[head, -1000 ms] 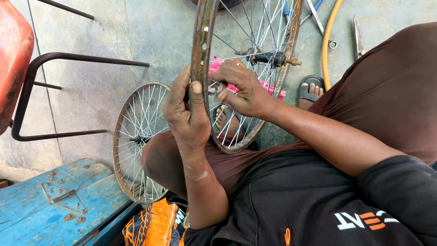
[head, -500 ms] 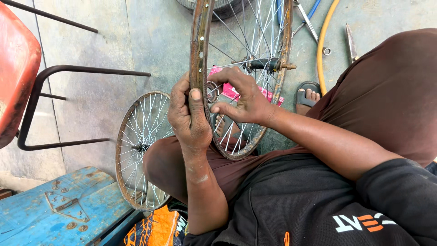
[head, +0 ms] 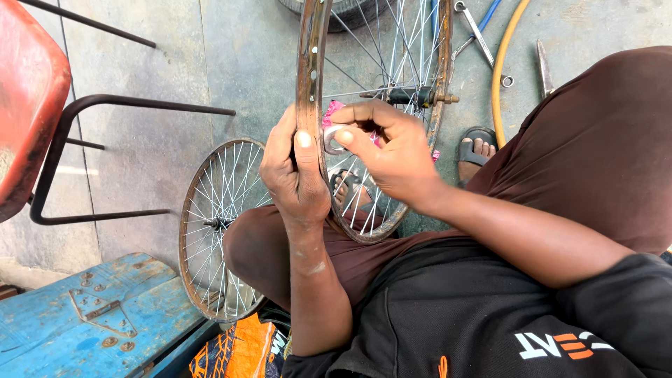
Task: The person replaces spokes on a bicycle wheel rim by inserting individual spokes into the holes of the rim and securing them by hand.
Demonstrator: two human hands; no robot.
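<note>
A rusty spoked bicycle wheel (head: 308, 63) stands upright on edge between my knees, its hub (head: 409, 96) to the right. My left hand (head: 294, 175) wraps around the near rim, thumb pressed on the rim's face. My right hand (head: 385, 150) pinches a small round silver spoke tool (head: 332, 139) against the rim, just beside my left thumb. Something pink (head: 334, 108) shows behind the spokes above my right hand.
A second, smaller spoked wheel (head: 217, 224) leans by my left knee. A red chair (head: 31, 105) with a black frame stands at left, a blue metal box (head: 91, 315) at bottom left. Wrenches (head: 479, 35), a yellow hose (head: 500, 63) and my sandalled foot (head: 477, 148) lie on the concrete.
My right hand has shifted left along the spokes and now holds the silver tool against the rim. My left hand keeps its grip on the rim. The view has tilted slightly.
</note>
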